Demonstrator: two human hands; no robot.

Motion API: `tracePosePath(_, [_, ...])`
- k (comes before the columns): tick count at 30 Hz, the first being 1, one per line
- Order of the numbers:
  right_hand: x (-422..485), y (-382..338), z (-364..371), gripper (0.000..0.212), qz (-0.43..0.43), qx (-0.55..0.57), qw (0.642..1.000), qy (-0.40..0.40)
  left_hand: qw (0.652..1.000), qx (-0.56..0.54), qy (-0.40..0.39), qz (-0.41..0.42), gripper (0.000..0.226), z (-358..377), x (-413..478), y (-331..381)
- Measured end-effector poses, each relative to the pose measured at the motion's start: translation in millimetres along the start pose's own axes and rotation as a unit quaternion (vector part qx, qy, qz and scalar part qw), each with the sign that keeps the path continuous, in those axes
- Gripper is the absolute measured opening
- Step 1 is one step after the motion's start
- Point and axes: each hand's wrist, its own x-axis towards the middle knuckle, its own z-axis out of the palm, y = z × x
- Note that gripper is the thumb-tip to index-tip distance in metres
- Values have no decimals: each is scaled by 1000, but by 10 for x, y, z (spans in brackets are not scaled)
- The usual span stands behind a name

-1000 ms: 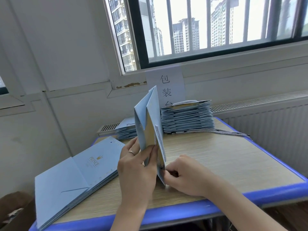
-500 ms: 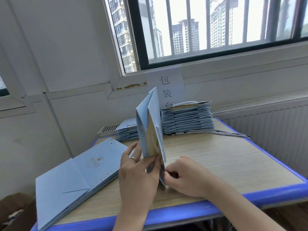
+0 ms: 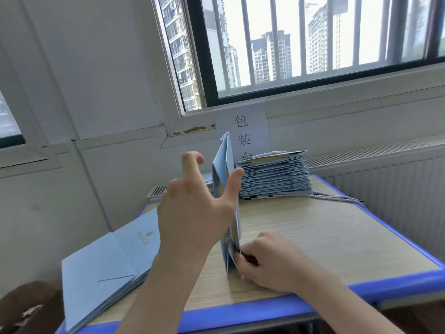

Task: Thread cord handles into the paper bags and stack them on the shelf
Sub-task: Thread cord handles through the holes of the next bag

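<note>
A light-blue paper bag (image 3: 225,165) stands upright on edge near the middle of the surface (image 3: 313,237). The left hand (image 3: 192,213) has an open grip, fingers spread and lifted, only the thumb against the bag. The right hand (image 3: 272,259) has a closed grip, pinching the bag's low near edge, where a cord (image 3: 232,233) runs down. A stack of bags (image 3: 274,177) sits far behind, and flat bags (image 3: 108,268) lie near left.
</note>
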Motion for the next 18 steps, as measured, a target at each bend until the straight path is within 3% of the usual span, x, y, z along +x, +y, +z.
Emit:
tracePosePath(3, [-11, -22, -12, 47, -3, -29, 1000, -1, 998, 35, -38, 23, 31, 13, 119, 0])
tracePosePath(6, [-24, -36, -29, 55, 14, -6, 1000, -7, 999, 17, -35, 36, 38, -35, 171, -100])
tracePosePath(9, [-42, -56, -116, 79, 69, 66, 995, -6, 999, -38, 0, -21, 39, -184, 121, -260])
tracePosePath(11, [-37, -101, -193, 85, 134, 175, 975, 1, 990, -105, 37, -90, 38, -313, 29, -324])
tracePosePath(13, [-14, -163, -248, 71, 216, 336, 917, -10, 967, -188, 62, -162, 35, -414, -80, -348])
tracePosePath(15, [19, -254, -293, 54, 267, 488, 830, -27, 944, -242, 74, -211, 30, -453, -180, -403])
tracePosePath(18, [86, -330, -362, 33, 303, 592, 747, 26, 909, -310, 61, -270, 20, -446, -290, -511])
